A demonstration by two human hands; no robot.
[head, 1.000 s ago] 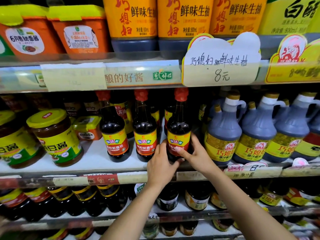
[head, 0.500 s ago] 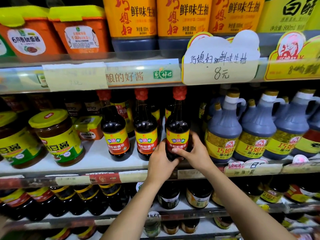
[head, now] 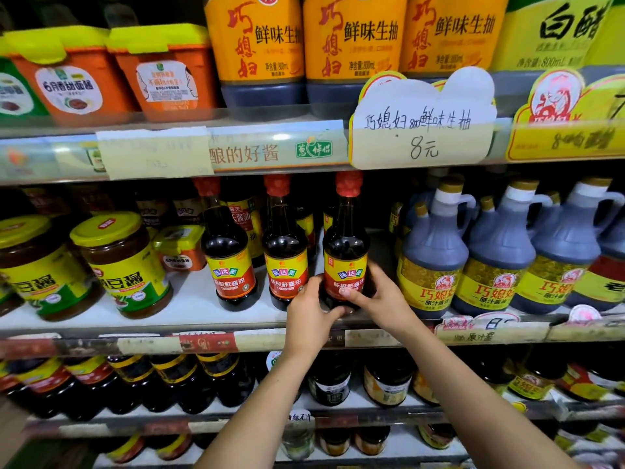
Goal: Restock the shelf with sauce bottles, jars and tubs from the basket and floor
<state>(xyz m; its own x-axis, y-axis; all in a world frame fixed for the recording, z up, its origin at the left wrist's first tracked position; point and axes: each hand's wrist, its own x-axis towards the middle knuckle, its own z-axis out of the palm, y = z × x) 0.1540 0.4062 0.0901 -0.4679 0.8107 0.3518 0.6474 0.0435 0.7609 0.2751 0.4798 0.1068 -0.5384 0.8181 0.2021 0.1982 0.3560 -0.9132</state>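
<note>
A dark soy sauce bottle (head: 345, 252) with a red cap and a red and yellow label stands at the front of the middle shelf (head: 189, 313). My left hand (head: 309, 313) grips its base from the left. My right hand (head: 378, 299) wraps round its lower right side, thumb across the label. Two matching bottles, the nearer one (head: 285, 258) and the farther one (head: 228, 262), stand in a row just to its left. The bottle's bottom is hidden behind my fingers.
Grey handled soy jugs (head: 431, 258) crowd the shelf to the right. Yellow-lidded bean paste jars (head: 125, 265) and a small orange tub (head: 179, 248) stand to the left. Large orange bottles (head: 351, 49) and orange tubs (head: 162, 72) fill the shelf above; dark jars (head: 331, 384) sit below.
Both hands stay on the same bottle, which has shifted very slightly on the shelf. The camera has drifted a little; nothing else has moved.
</note>
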